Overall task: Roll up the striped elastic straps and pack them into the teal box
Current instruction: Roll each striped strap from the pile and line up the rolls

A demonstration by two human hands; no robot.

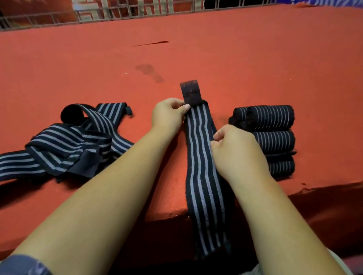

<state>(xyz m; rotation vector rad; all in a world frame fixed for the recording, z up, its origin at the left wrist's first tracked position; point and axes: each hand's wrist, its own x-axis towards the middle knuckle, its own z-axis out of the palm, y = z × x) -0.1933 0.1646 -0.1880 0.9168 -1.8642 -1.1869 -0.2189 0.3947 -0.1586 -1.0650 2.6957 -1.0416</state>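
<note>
A black strap with grey stripes (200, 160) lies stretched out flat on the red table (225, 60), its near end hanging over the front edge. Its far end carries a dark velcro tab (190, 91). My left hand (169, 117) pinches the strap's left edge just below the tab. My right hand (234, 145) grips its right edge a little nearer to me. To the right, three rolled striped straps (269, 135) lie side by side. At the left sits a tangled pile of loose striped straps (71, 141). No teal box is in view.
The table's front edge (166, 212) runs just under my forearms and steps back at the right. A dark stain (149, 70) and a slit (151, 43) mark the cloth farther away. A metal railing (121, 9) lines the far side.
</note>
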